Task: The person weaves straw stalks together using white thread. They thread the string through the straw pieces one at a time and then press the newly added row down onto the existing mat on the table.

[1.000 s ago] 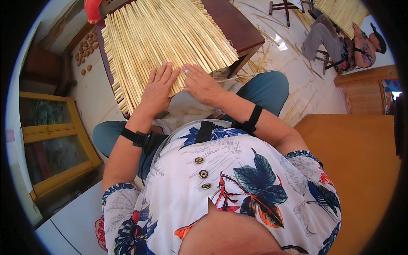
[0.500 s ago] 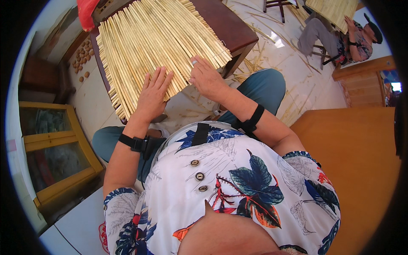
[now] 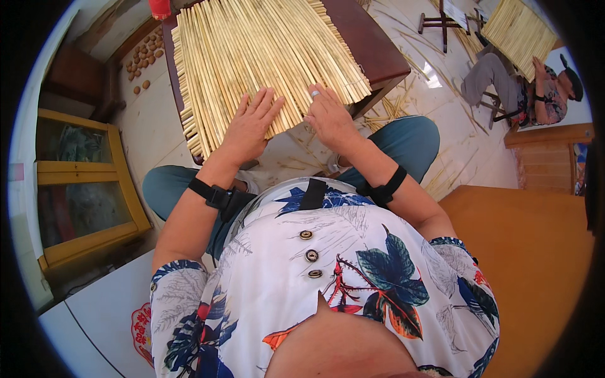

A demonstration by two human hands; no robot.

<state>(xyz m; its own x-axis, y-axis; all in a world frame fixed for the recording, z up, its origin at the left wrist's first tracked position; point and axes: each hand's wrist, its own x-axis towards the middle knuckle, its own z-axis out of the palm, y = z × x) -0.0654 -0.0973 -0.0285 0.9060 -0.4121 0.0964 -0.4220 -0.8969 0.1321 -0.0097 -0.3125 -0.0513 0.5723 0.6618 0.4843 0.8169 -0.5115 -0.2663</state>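
A mat of straw-coloured stalks (image 3: 265,60), laid side by side, covers most of a dark red-brown table (image 3: 372,47) in front of me. My left hand (image 3: 252,123) rests on its near edge, fingers stretched over the stalks. Farther right on the same edge lies my right hand (image 3: 331,120), a ring on one finger, its fingers extended on the mat. The right thumb is partly hidden, and neither hand visibly lifts a stalk. A thin strand shows at the mat's right corner.
Loose stalks (image 3: 387,110) litter the floor right of the table. Several round brown things (image 3: 146,53) lie on the floor at left, near a yellow-framed glass cabinet (image 3: 120,173). At far right another person (image 3: 548,101) sits holding a similar mat (image 3: 520,38). An orange-brown surface (image 3: 517,264) is beside me.
The whole view has shifted, so the mat, table and hands appear farther right and slightly lower. Both hands keep about the same places on the mat's near edge.
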